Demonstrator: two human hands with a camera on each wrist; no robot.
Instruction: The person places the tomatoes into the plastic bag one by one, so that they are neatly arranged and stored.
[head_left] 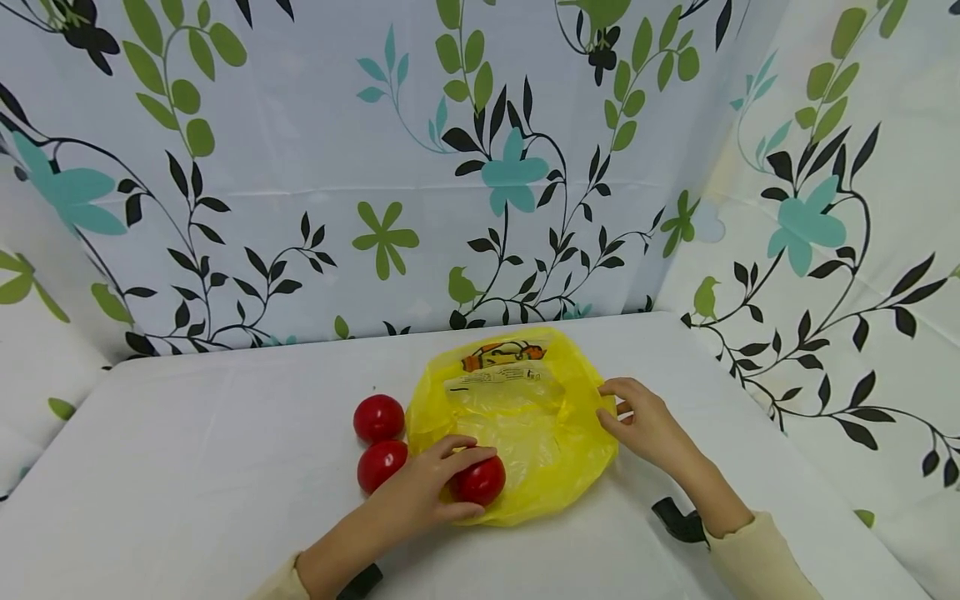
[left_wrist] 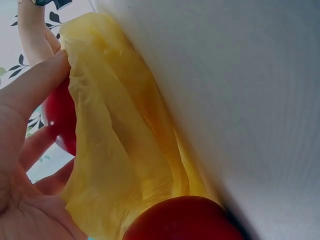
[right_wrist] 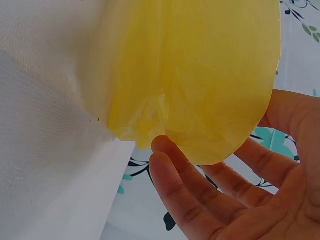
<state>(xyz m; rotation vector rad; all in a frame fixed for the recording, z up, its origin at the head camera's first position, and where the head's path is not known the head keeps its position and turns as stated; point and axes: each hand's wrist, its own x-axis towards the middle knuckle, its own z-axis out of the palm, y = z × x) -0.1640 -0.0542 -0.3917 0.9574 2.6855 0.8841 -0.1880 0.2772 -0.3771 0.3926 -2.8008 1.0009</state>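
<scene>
A yellow plastic bag (head_left: 525, 417) lies flat on the white table (head_left: 225, 467). My left hand (head_left: 450, 479) grips a red ball (head_left: 483, 483) at the bag's near left edge, fingers curled over it. The left wrist view shows that ball (left_wrist: 62, 120) between my fingers and the crumpled bag (left_wrist: 115, 150). Two more red balls (head_left: 378, 417) (head_left: 382, 464) sit on the table left of the bag. My right hand (head_left: 611, 408) touches the bag's right edge. In the right wrist view its fingers (right_wrist: 200, 190) lie loosely straight against the bag's rim (right_wrist: 200, 75).
Floral curtains (head_left: 480, 167) close off the back and both sides of the table. Black wrist straps (head_left: 678, 521) show near both forearms. Bare table surface stretches to the left and in front.
</scene>
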